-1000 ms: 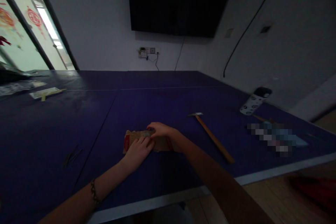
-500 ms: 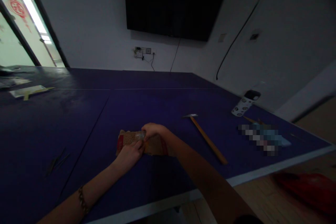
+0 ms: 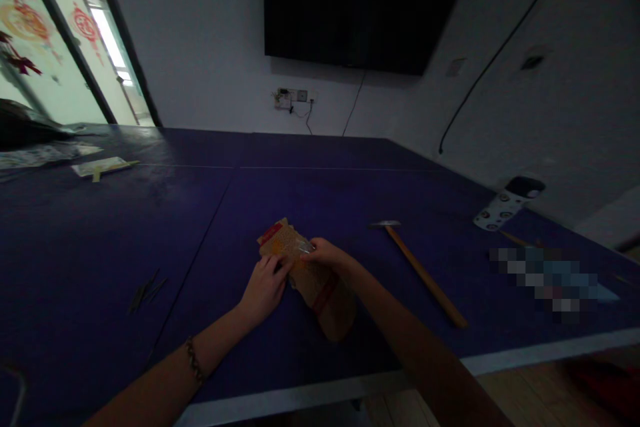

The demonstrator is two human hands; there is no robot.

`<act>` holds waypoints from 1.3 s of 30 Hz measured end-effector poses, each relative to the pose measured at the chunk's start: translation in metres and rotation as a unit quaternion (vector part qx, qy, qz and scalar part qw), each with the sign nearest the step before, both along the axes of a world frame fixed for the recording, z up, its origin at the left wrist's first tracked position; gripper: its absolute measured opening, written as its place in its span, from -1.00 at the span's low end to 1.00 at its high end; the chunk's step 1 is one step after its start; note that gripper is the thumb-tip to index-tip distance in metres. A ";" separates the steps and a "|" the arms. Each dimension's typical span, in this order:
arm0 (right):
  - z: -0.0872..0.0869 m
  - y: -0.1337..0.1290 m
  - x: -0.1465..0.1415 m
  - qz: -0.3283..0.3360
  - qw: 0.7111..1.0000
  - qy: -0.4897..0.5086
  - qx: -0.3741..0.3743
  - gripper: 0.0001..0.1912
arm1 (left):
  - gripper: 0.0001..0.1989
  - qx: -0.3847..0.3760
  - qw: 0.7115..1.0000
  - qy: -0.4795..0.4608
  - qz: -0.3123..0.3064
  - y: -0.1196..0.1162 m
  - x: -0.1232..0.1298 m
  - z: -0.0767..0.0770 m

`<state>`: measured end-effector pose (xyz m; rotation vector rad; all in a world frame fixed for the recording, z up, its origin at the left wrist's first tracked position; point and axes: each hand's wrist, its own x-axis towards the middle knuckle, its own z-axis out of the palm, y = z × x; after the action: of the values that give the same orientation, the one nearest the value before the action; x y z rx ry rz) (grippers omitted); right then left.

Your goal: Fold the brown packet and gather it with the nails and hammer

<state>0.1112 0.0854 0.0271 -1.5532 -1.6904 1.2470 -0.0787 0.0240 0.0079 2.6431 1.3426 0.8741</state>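
A brown patterned packet (image 3: 309, 279) with dark red bands and a shiny clear patch lies slantwise on the purple table, in the middle of the head view. Its lower right end is rounded and plain brown. My left hand (image 3: 265, 285) is closed on the packet's left edge, fingers curled over it. From the opposite side my right hand (image 3: 331, 257) grips it by the clear patch, thumb and fingers pressed together. To the right of my hands lies a hammer (image 3: 425, 273) with a long wooden handle.
Several thin dark nail-like sticks (image 3: 147, 290) lie at the left. A white patterned bottle (image 3: 505, 205) with a dark top and a blurred-out item (image 3: 555, 280) are at the right. A flat white packet (image 3: 103, 167) lies far left. The table's pale edge (image 3: 300, 397) runs along the front.
The packet has turned from lying crosswise to a slant, its rounded end now toward me. Both hands have turned with it. The whole view has shifted, so things appear further right.
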 end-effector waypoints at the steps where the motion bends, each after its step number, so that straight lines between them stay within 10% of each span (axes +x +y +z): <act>1: -0.003 -0.003 -0.001 -0.018 0.999 0.032 -0.005 -0.77 | -0.76 -0.019 0.996 -0.079 0.038 0.001 0.000 -0.001; 4: -0.010 -0.012 -0.008 -0.066 0.990 0.122 -0.010 -0.77 | -0.74 -0.167 0.937 -0.291 0.098 0.006 0.000 -0.001; 8: -0.019 -0.020 -0.019 -0.129 0.973 0.193 0.006 -0.72 | -0.64 -0.411 0.818 -0.399 -0.056 0.013 0.008 -0.001; 12: -0.023 -0.025 -0.024 -0.179 0.957 0.227 0.032 -0.67 | -0.62 -0.437 0.753 -0.480 -0.104 0.019 0.018 -0.004; 21: -0.014 -0.036 -0.034 -0.134 0.919 0.372 0.000 -0.57 | -0.65 -0.412 0.735 -0.531 -0.088 0.026 0.012 -0.006; 29: -0.017 -0.041 -0.036 -0.164 0.895 0.414 0.018 -0.58 | -0.66 -0.384 0.777 -0.495 -0.058 0.025 0.011 -0.013; 39: -0.018 -0.042 -0.036 -0.171 0.911 0.369 0.061 -0.60 | -0.63 -0.415 0.722 -0.546 -0.087 0.026 0.012 -0.016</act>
<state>0.0749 0.0438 0.0093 -1.0366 -0.9400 1.2806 -0.0670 0.0505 -0.0077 1.1201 0.7835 1.1169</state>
